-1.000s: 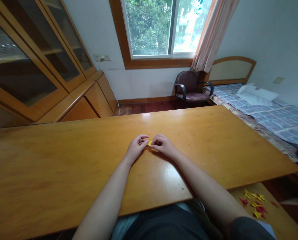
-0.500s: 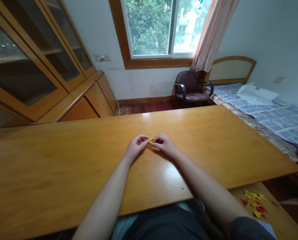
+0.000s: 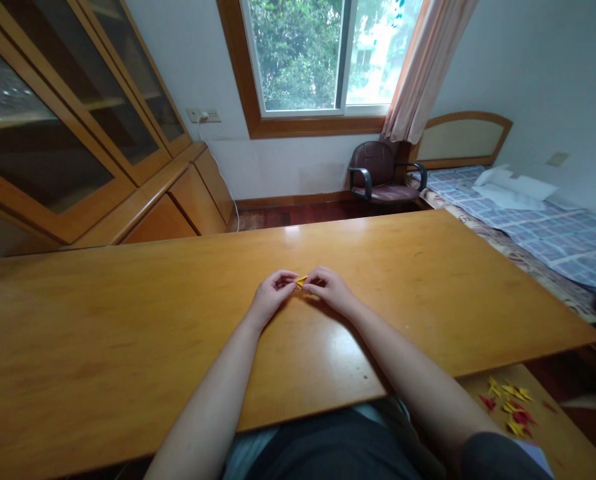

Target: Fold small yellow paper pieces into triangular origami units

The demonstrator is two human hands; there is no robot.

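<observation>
Facing a window [image 3: 298,60], the glossy desk [image 3: 128,333] stretches beneath a yellow piece [image 3: 301,283].

Over a wooden surface [image 3: 128,320], the left hand [image 3: 273,295] and right hand [image 3: 329,289] pinch a small yellow folded piece [image 3: 301,283]. Beyond the surface stands a maroon chair [image 3: 374,164].

The table [image 3: 103,333] is smooth wood with a glossy, varnished look, bright with glare. The small yellow piece [image 3: 301,283] seems folded paper, like the red and yellow figures [image 3: 514,407]. The cabinet [image 3: 143,201] pairs sheeny wood with reflective glass panes [image 3: 58,167]; the chair [image 3: 373,163] seems smooth leather or vinyl; curtain [image 3: 432,67] and bedspread [image 3: 553,240] are matt cloth.
</observation>
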